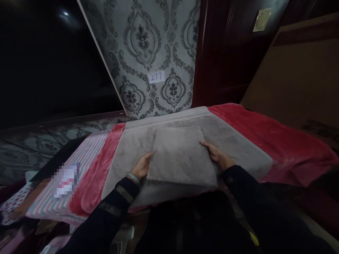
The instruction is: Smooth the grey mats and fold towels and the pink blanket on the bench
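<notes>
A flat, square-cornered piece of grey plush cloth is between my two hands, its near edge slightly raised. My left hand pinches its left edge, thumb on top. At the opposite edge, near the far right corner, my right hand grips it the same way. Beneath lies a larger grey plush cloth of the same colour, spread over the surface. Whether the held piece is a folded cloth or a cover, I cannot tell.
Red plush fabric lies on the right and a striped cloth on the left, with a blurred packet on it. A large dark screen stands behind on the left. A cardboard box leans at the right.
</notes>
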Demonstrator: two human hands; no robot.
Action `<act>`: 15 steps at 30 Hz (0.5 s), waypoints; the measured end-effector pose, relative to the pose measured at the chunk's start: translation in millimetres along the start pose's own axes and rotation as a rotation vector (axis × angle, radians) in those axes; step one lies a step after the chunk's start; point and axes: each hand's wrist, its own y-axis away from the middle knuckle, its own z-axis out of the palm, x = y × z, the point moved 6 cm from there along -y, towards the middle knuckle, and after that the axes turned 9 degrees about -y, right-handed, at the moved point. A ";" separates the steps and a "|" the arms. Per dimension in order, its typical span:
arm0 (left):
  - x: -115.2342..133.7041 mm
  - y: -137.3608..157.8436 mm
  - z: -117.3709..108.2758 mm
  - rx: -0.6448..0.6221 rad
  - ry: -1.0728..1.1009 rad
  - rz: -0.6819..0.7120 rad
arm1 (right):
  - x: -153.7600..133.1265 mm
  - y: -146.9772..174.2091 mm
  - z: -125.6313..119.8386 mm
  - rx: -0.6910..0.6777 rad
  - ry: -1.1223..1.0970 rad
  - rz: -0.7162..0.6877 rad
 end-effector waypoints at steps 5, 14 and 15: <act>-4.1 -18.3 7.5 -0.049 0.006 -0.151 | 2.2 7.8 3.8 0.011 -0.108 0.126; 15.4 -66.6 7.9 -0.073 -0.007 -0.114 | 6.2 4.9 0.1 -0.062 -0.201 0.058; 15.3 -69.9 8.7 -0.077 -0.029 -0.124 | 6.8 5.0 -0.6 -0.072 -0.211 0.056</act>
